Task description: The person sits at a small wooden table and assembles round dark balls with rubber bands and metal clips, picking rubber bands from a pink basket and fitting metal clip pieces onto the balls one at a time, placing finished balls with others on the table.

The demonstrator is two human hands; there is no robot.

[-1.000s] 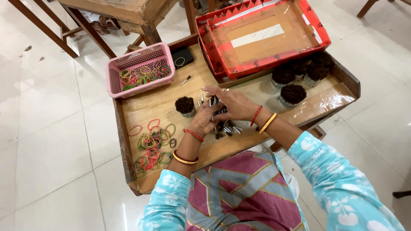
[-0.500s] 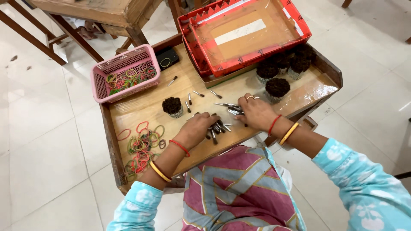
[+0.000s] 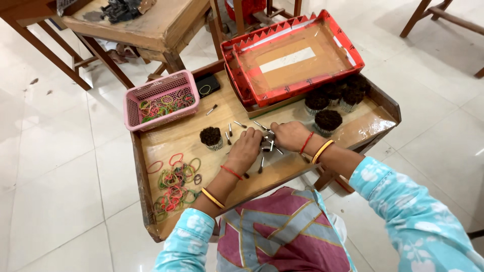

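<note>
— Both hands, left hand [image 3: 248, 146] and right hand [image 3: 289, 135], curl loosely over the small metal pins [image 3: 266, 147] right of the bristle bundle [image 3: 211, 136]; actual grip unclear.
— A sweeping wrist could scatter pins off the counter [image 3: 151, 146].

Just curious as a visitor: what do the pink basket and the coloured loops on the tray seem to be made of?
Pink basket: likely moulded plastic, with a uniform colour and open lattice walls. Coloured loops: probably rubber bands, thin and lying limp in uneven shapes on the wooden tray.
</note>
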